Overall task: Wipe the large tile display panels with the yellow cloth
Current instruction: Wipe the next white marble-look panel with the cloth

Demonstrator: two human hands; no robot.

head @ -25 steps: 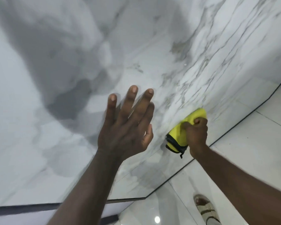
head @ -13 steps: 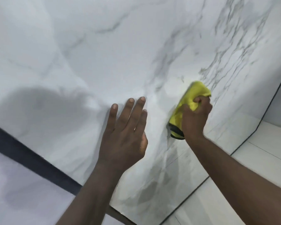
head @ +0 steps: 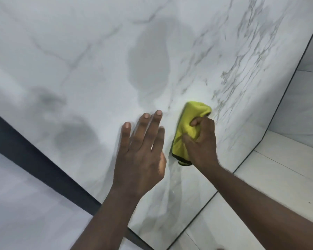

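Soft, light cloth (head: 185, 134), bunched and gripped mid-fold by the right hand (head: 200, 141), is pressed against the slick, rigid panel (head: 98, 60); left hand (head: 141, 152) is laid flat, fingers straight, alongside.

The large white marble-look tile panel (head: 101, 56) with grey veins is smooth and glossy, mirroring dim shadows. The crumpled yellow cloth (head: 186, 127) looks soft, matt microfibre with a black stitched hem. The pale floor tiles (head: 271, 170) shine faintly.
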